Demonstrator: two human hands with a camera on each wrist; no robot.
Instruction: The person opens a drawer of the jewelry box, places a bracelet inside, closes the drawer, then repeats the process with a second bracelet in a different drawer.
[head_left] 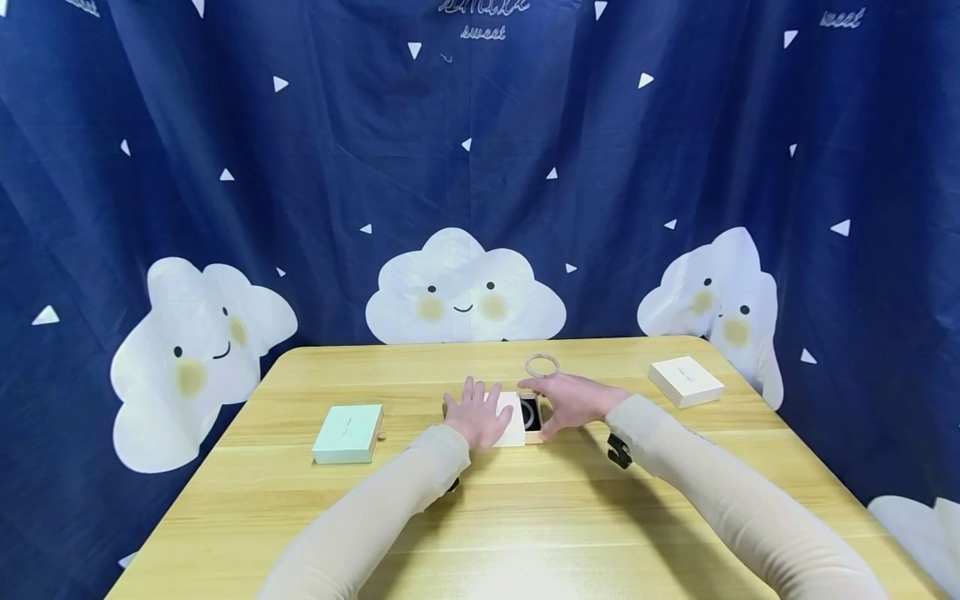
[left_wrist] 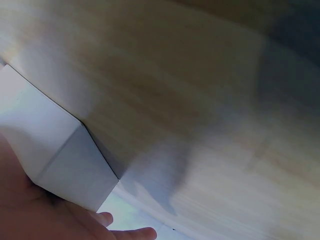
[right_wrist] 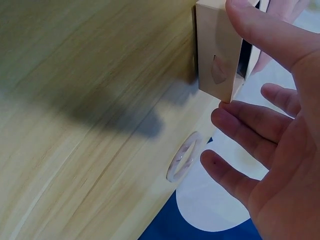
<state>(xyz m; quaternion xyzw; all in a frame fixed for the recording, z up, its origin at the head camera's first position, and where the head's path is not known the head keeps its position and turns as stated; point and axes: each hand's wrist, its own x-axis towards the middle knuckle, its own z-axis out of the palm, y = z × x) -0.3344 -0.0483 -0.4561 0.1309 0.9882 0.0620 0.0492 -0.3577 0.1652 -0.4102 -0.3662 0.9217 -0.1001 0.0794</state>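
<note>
A white sliding box (head_left: pixel 514 431) lies at the middle of the table, its pinkish drawer (right_wrist: pixel 212 47) partly out on the right. Inside the drawer, a dark lining holds a pale ring-shaped item, partly covered. My left hand (head_left: pixel 476 416) rests on the box's outer sleeve with fingers straight and spread; in the left wrist view the palm lies along the box. At the drawer's end, my right hand (head_left: pixel 573 398) pinches across it, thumb at the near corner and fingertips at the far one. Just behind my right hand, a pale bangle (right_wrist: pixel 173 171) lies on the wood.
To the left sits a mint-green box (head_left: pixel 348 434) with a small tab on its right side. A closed white box (head_left: pixel 686 381) stands toward the back right. Beyond the wooden table (head_left: pixel 247 517) hangs a dark blue curtain (head_left: pixel 465 183) with clouds.
</note>
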